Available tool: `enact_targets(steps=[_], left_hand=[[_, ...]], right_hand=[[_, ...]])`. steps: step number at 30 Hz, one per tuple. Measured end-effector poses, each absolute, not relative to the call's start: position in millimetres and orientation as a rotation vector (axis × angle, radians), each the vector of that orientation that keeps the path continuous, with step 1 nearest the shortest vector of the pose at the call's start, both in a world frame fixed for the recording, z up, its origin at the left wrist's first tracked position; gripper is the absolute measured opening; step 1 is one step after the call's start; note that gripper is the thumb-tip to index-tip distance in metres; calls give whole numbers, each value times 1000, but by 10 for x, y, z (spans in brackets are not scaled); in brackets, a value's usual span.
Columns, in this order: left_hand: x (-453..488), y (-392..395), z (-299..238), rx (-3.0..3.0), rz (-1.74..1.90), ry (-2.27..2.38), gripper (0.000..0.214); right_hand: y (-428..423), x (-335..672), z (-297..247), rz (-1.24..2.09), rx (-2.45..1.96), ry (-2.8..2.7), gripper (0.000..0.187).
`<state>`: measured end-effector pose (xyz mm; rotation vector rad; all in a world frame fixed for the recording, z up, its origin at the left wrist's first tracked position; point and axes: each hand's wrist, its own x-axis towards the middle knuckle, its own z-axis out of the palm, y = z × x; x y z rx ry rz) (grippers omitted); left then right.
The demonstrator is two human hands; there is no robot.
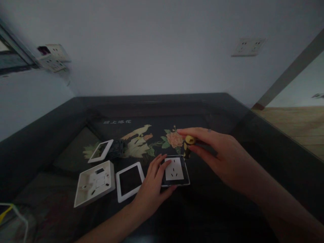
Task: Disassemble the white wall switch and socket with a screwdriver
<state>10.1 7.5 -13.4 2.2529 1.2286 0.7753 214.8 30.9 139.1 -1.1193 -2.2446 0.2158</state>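
My left hand (153, 184) is closed around a wall socket (174, 170), its fingers on the top edge and face and the thumb along the near edge. The socket has a white five-hole face in a dark frame with a pale rim and lies on the dark table. In my right hand (217, 146) a screwdriver (190, 139) is pinched by its yellow end, just above the socket's upper right corner. Its dark lower part is dim, and I cannot tell whether the tip touches the socket.
Left of my left hand lie a white cover frame (118, 187) and an open white back box (108, 175). Behind them, another white frame (107, 148) leans against a dark block (116, 148). A white cable (22, 217) runs at the lower left. Wall sockets (249, 46) are beyond the table.
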Motion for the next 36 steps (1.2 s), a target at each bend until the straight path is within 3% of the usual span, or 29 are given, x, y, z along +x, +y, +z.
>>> enact_targets(steps=[6, 13, 20, 26, 33, 36], left_hand=[[101, 73, -119, 2265, 738, 1236, 69], [97, 69, -106, 2256, 725, 1244, 71], [87, 59, -108, 2244, 733, 1227, 72], [94, 55, -111, 2235, 729, 1235, 71], [98, 60, -132, 2259, 738, 1239, 72], [103, 67, -120, 2257, 736, 1232, 71]], right_hand=[[305, 2047, 1307, -79, -1098, -2047, 13], [283, 2114, 1371, 135, -1157, -2176, 32], [318, 2042, 1299, -72, -1107, -2040, 13], [278, 2086, 1350, 105, -1146, -2144, 31], [268, 2007, 1302, -67, -1079, -2028, 11], [271, 2020, 1316, -42, -1107, -2032, 21]])
